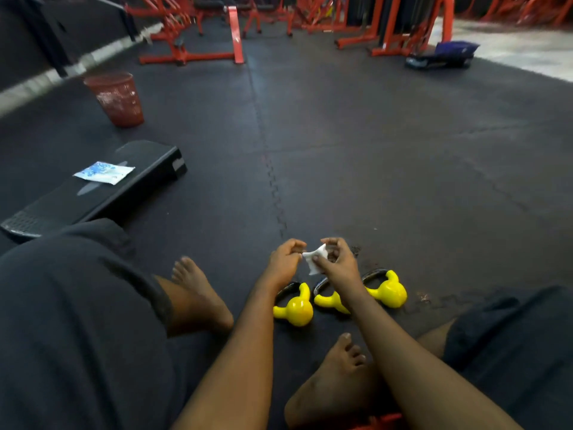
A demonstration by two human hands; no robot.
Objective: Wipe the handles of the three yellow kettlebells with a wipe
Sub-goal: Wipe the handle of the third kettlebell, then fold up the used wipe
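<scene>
Kettlebells [297,310] lie tipped, handles [373,274] pointing away; left hand [283,262] and right hand [339,264] pinch wipe [316,259].

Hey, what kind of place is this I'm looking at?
Most likely a gym: red weight-machine frames stand along the far side, black interlocking rubber mats cover the floor, and three yellow kettlebells lie on them.

Lower centre: white wipe [314,259] pinched between left hand [283,260] and right hand [336,262]. Just below, in a row on dark mat floor [372,150]: left kettlebell [296,308], middle kettlebell [328,301] partly hidden behind right forearm, right kettlebell [389,290], all yellow, dark handle loops toward top of frame. Left: black step platform [130,193] with wipe packet [104,172] flat on top. Upper left: red basket [116,99]. Top: red machine frames [186,55]. Upper right: blue bag [446,52].
</scene>
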